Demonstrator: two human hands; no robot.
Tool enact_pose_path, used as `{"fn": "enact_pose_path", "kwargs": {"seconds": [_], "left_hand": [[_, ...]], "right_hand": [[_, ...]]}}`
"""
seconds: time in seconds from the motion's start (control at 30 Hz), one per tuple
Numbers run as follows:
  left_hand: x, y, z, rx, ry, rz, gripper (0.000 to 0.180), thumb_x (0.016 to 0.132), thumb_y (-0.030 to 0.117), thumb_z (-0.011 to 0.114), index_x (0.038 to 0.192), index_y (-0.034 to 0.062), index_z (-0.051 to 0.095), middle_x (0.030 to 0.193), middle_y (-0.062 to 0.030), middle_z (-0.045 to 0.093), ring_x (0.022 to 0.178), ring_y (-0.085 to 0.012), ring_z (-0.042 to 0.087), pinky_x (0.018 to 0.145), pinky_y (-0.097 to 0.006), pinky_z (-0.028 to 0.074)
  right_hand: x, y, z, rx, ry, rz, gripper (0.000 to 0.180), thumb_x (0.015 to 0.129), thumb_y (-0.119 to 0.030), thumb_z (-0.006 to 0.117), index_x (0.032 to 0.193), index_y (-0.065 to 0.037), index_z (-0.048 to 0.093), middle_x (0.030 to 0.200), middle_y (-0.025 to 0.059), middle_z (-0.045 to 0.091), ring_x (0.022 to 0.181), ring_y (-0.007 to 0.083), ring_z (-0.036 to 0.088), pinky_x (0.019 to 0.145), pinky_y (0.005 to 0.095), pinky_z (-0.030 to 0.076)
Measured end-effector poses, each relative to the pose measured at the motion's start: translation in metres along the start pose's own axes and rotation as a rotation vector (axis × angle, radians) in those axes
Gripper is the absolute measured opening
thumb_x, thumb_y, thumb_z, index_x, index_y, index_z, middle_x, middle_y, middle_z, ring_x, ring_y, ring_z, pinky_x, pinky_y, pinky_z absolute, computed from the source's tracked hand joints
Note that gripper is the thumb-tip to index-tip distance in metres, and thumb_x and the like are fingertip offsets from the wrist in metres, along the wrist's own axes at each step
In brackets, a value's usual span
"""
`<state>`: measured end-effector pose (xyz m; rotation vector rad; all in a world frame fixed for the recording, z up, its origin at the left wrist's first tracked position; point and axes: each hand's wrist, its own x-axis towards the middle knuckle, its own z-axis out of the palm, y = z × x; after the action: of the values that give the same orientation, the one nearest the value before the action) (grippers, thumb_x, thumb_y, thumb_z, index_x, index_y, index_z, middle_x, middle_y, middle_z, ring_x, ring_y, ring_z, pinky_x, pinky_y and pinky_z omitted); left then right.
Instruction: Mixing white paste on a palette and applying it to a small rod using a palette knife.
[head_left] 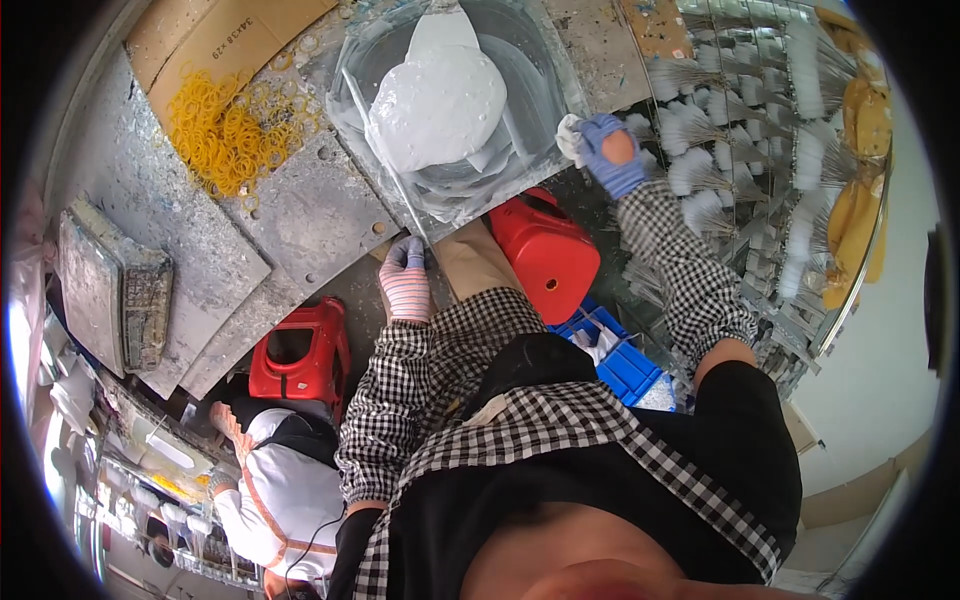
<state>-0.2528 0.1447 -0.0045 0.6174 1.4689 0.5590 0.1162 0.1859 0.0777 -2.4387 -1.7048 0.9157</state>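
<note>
My left hand (406, 282), in a striped glove with grey fingertips, is closed at the near end of a thin white-smeared stick (378, 135). The stick slants across the left side of a square, smeared tray (572, 85). Thick white paste (440, 105) lies heaped inside that tray. At the tray's right edge, my right hand (612, 158) wears a blue glove with a bare patch on its back. Its fingers are closed on a crumpled white cloth (569, 138). Checked sleeves cover both forearms.
Yellow rubber bands (225, 130) lie left of the tray by cardboard (225, 45). Racks of white-tipped wire bundles (700, 165) stand right. Below are two red stools (545, 250) and a blue crate (615, 350). A person in white (290, 490) sits lower left.
</note>
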Motion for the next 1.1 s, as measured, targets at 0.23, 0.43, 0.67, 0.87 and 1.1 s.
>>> {"fn": "enact_pose_path", "kwargs": {"seconds": [0.23,0.43,0.67,0.87,1.1], "left_hand": [[0.006,-0.009,0.002,-0.006,0.023,0.016,0.024,0.096,0.018,0.065,0.106,-0.0042,0.067,0.087,-0.0019,0.068,0.073,-0.0066,0.055,0.068,-0.022,0.047],[0.010,-0.019,0.000,-0.046,0.051,0.053,0.022,0.095,0.020,0.068,0.102,-0.0005,0.068,0.081,-0.0035,0.068,0.065,-0.0095,0.059,0.063,-0.024,0.051],[0.008,-0.016,0.001,-0.024,0.064,0.005,0.020,0.095,0.016,0.067,0.102,-0.0021,0.068,0.086,-0.0019,0.069,0.073,-0.0064,0.056,0.067,-0.021,0.047],[0.004,-0.017,0.000,-0.031,0.103,0.014,0.019,0.094,0.017,0.068,0.101,-0.0012,0.068,0.087,-0.0024,0.069,0.072,-0.0064,0.057,0.066,-0.021,0.048],[-0.002,0.004,0.018,-0.077,0.094,-0.055,0.017,0.094,0.015,0.067,0.100,-0.0016,0.068,0.082,-0.0036,0.069,0.068,-0.0087,0.059,0.065,-0.022,0.049]], "right_hand": [[-0.037,-0.109,0.118,-0.057,0.045,-0.512,0.023,0.084,-0.023,0.061,0.099,-0.010,0.070,0.099,0.0124,0.067,0.093,0.0283,0.063,0.090,0.0390,0.050],[-0.025,-0.030,0.087,0.161,-0.050,-0.320,0.024,0.092,-0.019,0.051,0.108,-0.008,0.065,0.103,0.0104,0.065,0.095,0.0246,0.063,0.089,0.0367,0.051],[0.002,0.045,0.041,-0.183,0.335,-0.195,0.027,0.083,-0.033,0.065,0.102,-0.013,0.068,0.107,0.0124,0.062,0.101,0.0295,0.060,0.088,0.0418,0.049],[0.151,0.011,-0.021,-0.257,0.523,-0.204,0.030,0.087,-0.034,0.060,0.102,-0.009,0.067,0.103,0.0144,0.063,0.096,0.0323,0.062,0.086,0.0422,0.050],[0.140,0.073,0.020,0.431,0.345,-0.340,0.031,0.090,-0.032,0.056,0.114,-0.014,0.062,0.115,0.0085,0.059,0.110,0.0290,0.056,0.100,0.0409,0.043]]}}
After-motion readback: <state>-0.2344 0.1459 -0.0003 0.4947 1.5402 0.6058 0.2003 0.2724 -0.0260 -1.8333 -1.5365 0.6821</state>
